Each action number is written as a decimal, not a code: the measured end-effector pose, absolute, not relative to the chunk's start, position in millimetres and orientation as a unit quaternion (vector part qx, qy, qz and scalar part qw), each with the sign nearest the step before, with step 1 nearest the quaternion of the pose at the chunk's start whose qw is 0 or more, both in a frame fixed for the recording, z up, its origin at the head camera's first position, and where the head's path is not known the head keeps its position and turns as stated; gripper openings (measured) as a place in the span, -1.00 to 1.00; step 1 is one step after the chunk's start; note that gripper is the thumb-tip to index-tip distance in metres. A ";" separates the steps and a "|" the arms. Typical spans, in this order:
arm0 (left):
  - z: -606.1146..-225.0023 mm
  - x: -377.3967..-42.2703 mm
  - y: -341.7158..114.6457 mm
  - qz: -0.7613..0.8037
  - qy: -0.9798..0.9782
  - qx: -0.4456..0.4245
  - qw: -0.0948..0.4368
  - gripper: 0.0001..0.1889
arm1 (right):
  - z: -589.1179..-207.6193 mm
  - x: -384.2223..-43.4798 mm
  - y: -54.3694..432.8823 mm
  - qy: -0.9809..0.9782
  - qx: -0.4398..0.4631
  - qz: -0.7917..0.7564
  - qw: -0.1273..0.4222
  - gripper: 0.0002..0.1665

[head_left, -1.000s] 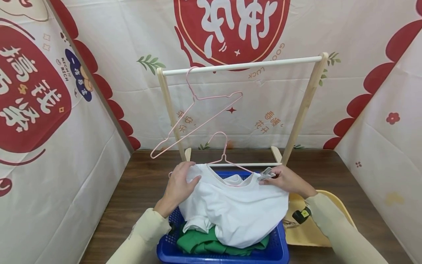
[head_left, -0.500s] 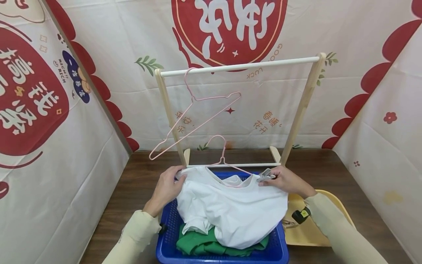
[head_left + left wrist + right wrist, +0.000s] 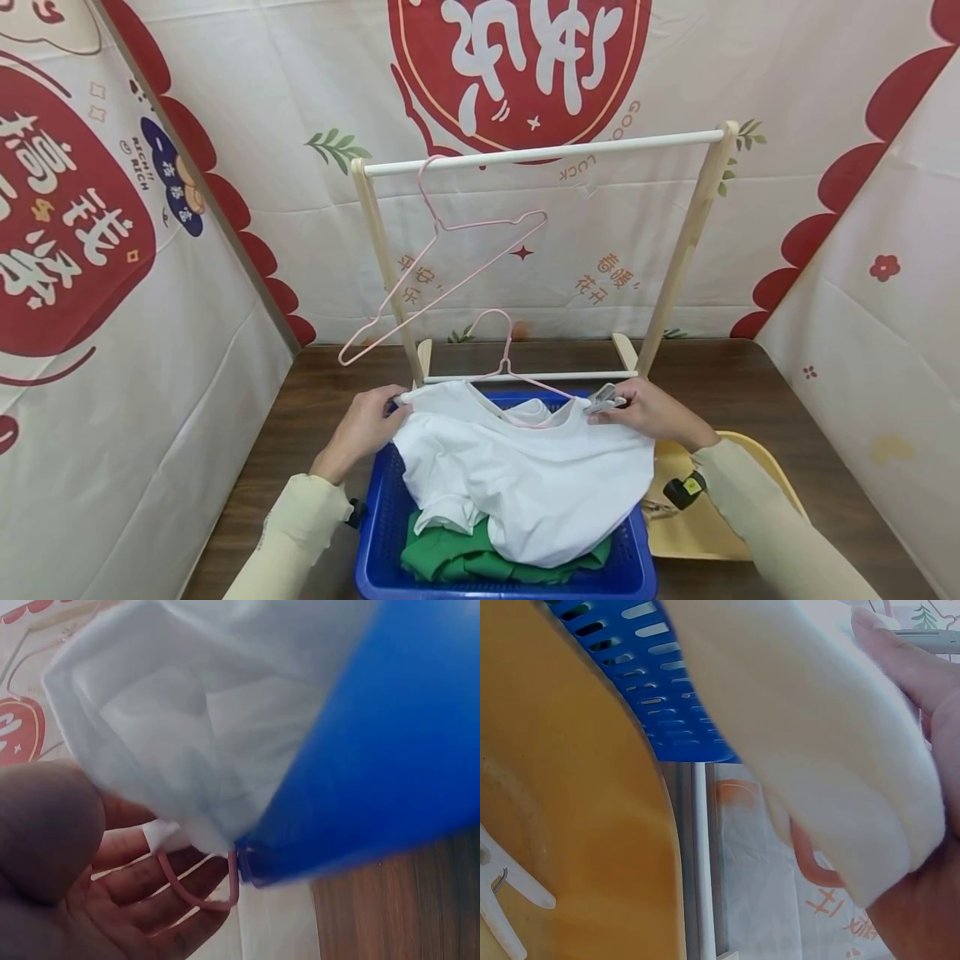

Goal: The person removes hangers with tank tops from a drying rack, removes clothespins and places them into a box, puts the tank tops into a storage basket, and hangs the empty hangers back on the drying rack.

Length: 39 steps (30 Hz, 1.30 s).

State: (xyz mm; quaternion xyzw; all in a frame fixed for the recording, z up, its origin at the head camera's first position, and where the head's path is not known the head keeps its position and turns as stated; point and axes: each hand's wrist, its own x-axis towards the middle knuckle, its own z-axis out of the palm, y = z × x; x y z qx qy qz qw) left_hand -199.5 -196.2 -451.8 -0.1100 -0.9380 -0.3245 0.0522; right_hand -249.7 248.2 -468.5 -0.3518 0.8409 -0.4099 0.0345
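Note:
A white shirt (image 3: pixel 525 483) is spread over the blue basket (image 3: pixel 510 587), a pink hanger (image 3: pixel 508 342) inside it with its hook standing up through the neckline. My left hand (image 3: pixel 363 427) pinches the shirt at its left shoulder. In the left wrist view, the looped pink end of the hanger (image 3: pixel 196 901) pokes out of the cloth against the fingers. At the opposite shoulder, my right hand (image 3: pixel 648 408) holds a grey clothespin (image 3: pixel 604 400) between thumb and fingers, right at the fabric. The right wrist view shows the shirt draped in front of that hand, hiding most of its fingers.
Beneath the shirt, a green garment (image 3: pixel 495 557) lies in the basket. Behind stands a wooden rack (image 3: pixel 686 250), a second pink hanger (image 3: pixel 480 223) on its white bar. A yellow tray (image 3: pixel 705 537) on the right contains clothespins (image 3: pixel 526 889).
My left hand has slid left along the shirt's shoulder from near the neckline to the outer end, drawing the cloth outward. The right hand keeps its place with the clothespin.

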 end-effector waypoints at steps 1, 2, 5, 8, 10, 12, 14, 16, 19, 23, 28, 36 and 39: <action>-452.1 -200.0 -197.4 -0.327 -0.937 -0.114 0.052 -0.75 | -468.6 -249.6 247.9 0.841 -0.352 -0.410 0.033 -0.87; -452.3 -200.3 -198.5 -0.330 -0.936 -0.116 0.049 -0.77 | -468.8 -249.6 247.8 0.841 -0.352 -0.409 0.032 -0.86; -453.3 -201.5 -201.6 -0.334 -0.935 -0.115 0.035 -0.79 | -468.3 -249.0 246.9 0.843 -0.353 -0.405 0.030 -0.88; -454.8 -203.0 -204.7 -0.339 -0.933 -0.119 0.024 -0.80 | -463.6 -246.0 244.8 0.845 -0.349 -0.403 0.034 -0.93; -455.8 -203.9 -207.0 -0.346 -0.930 -0.122 0.018 -0.82 | -456.3 -241.8 242.0 0.846 -0.345 -0.404 0.041 -0.95; -456.8 -204.4 -209.1 -0.352 -0.927 -0.128 0.015 -0.83 | -447.5 -236.8 238.8 0.847 -0.340 -0.406 0.049 -0.95; -457.7 -204.5 -210.8 -0.359 -0.924 -0.133 0.013 -0.84 | -439.0 -232.1 235.7 0.846 -0.340 -0.407 0.053 -0.95; -458.6 -204.3 -212.0 -0.365 -0.921 -0.138 0.012 -0.85 | -433.6 -229.1 233.8 0.846 -0.340 -0.407 0.054 -0.95; -460.1 -203.8 -213.2 -0.370 -0.918 -0.142 0.012 -0.85 | -432.4 -228.5 233.0 0.845 -0.339 -0.409 0.057 -0.94; -462.4 -203.6 -214.7 -0.373 -0.915 -0.149 0.015 -0.84 | -444.3 -235.0 236.2 0.850 -0.332 -0.405 0.058 -0.93; -463.7 -203.4 -216.2 -0.381 -0.912 -0.154 0.009 -0.84 | -460.3 -244.9 243.1 0.857 -0.332 -0.391 0.055 -0.94; -464.7 -199.9 -219.2 -0.385 -0.907 -0.172 0.000 -0.90 | -452.1 -240.8 240.1 0.848 -0.349 -0.396 0.046 -0.92; -466.6 -200.0 -219.7 -0.389 -0.903 -0.183 0.003 -0.92 | -460.1 -245.8 243.9 0.845 -0.349 -0.402 0.050 -0.92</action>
